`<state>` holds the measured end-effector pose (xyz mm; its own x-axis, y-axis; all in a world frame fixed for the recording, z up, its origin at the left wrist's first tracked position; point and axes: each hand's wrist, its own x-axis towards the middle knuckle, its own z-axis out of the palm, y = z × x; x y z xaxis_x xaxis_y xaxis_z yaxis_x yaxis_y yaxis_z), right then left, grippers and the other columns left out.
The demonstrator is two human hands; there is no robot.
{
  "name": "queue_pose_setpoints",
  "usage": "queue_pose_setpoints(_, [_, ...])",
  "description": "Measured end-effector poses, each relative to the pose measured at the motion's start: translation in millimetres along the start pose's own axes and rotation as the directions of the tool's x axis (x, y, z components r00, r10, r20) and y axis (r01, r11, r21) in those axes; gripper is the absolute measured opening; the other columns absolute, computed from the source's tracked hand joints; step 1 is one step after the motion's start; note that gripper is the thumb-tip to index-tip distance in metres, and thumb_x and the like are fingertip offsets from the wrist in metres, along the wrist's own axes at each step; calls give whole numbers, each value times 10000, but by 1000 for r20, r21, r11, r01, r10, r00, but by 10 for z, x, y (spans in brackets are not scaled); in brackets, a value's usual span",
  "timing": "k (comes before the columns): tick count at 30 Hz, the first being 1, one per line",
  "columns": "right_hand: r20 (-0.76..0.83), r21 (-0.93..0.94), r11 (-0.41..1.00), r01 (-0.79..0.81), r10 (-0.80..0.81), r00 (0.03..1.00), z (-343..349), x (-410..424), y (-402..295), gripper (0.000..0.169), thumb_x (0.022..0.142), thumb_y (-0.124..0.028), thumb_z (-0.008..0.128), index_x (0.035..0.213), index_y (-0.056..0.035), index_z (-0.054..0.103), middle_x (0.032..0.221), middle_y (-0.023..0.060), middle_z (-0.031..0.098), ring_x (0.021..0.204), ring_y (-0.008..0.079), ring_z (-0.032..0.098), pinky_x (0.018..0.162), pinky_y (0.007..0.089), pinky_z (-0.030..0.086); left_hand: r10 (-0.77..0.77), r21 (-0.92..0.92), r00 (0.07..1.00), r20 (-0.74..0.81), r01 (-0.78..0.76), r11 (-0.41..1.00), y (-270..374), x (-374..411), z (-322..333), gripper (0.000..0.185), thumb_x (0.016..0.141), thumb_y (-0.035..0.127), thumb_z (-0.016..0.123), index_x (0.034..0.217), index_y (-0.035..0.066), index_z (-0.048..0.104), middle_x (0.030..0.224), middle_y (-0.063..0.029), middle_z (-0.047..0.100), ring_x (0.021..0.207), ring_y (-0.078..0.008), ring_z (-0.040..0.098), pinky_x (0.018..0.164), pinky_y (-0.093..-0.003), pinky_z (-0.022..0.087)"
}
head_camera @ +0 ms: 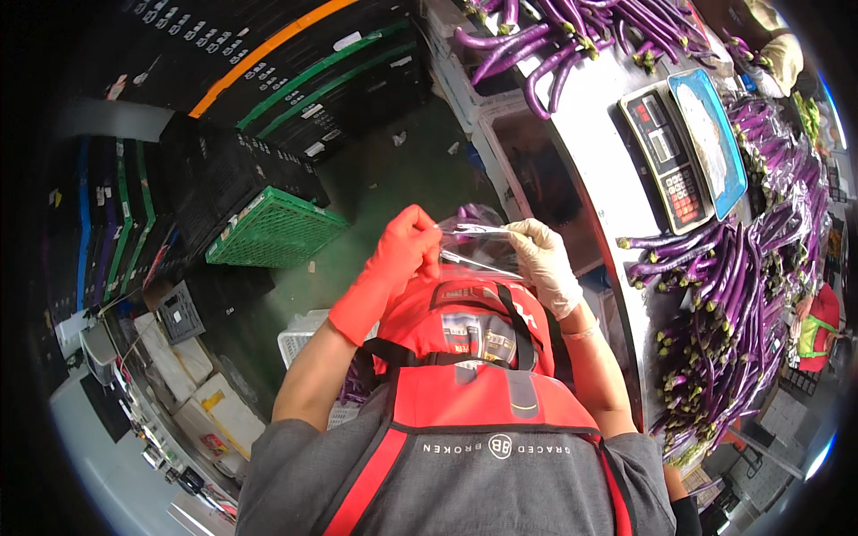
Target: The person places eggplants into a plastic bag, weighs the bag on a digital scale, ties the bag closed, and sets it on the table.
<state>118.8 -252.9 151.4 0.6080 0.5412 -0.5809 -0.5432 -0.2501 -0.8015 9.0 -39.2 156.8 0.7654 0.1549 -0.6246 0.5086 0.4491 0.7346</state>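
My left hand (405, 251), in a red rubber glove, pinches one side of a clear plastic bag (479, 251) in front of my red apron. On the bag's other side, my right hand (546, 261), in a pale thin glove, grips its edge between thumb and fingers. The bag is stretched between both hands, and something purple shows at its far end; whether an eggplant lies inside or behind the film, I cannot tell. To the right, long purple eggplants (717, 268) lie heaped on the metal table (603, 167), beside a digital scale (670, 161) with a blue-rimmed tray.
More eggplants (556, 40) lie at the table's far end, and bagged ones (777, 147) beyond the scale. Foam boxes (496, 120) stand along the table. Black crates (214, 161), a green crate (275, 231) and a white basket (301, 331) are to the left. A person (818, 328) stands far right.
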Motion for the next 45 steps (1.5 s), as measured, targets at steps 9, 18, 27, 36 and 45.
queue_pose_setpoints(9, [-8,96,979,181,-181,983,-51,-798,-1401,104,947,-135,613,896,-45,615,501,-60,447,327,28,320,317,208,220,169,-227,929,330,-95,969,1400,-412,571,106,951,116,592,906,86,500,623,-9,494,437,-127,477,379,-276,348])
queue_pose_setpoints(18, [-186,-518,321,793,-947,262,-723,-1932,-2442,348,959,-88,503,1273,61,502,1136,157,626,938,180,641,740,293,569,322,-276,438,839,-168,947,3191,-736,1699,142,981,149,527,1022,27,588,770,-20,545,616,-137,500,539,-280,401])
queue_pose_setpoints(27, [-199,-236,364,901,-926,322,-1978,-1772,-4107,186,955,-54,506,1059,81,579,1102,239,642,1008,322,641,986,410,516,623,-387,496,605,-500,774,4474,281,3716,132,961,98,469,993,25,574,957,-120,669,928,-241,658,771,-363,563])
queue_pose_setpoints(36, [-274,-521,303,798,-945,180,-2367,-1924,-4341,246,974,-176,535,1147,-10,589,1084,138,654,983,233,639,886,375,498,735,-477,197,649,-647,595,4784,589,4660,222,987,202,523,1129,34,492,1176,-148,606,1057,-294,605,1093,-431,394])
queue_pose_setpoints(45, [-532,-165,708,687,-650,543,-2190,-1303,-1929,155,971,-97,585,1080,3,632,850,84,696,702,127,665,652,265,551,395,-104,354,848,-620,778,2264,1352,3201,29,942,48,593,933,21,596,780,-69,643,743,-167,658,761,-329,541])
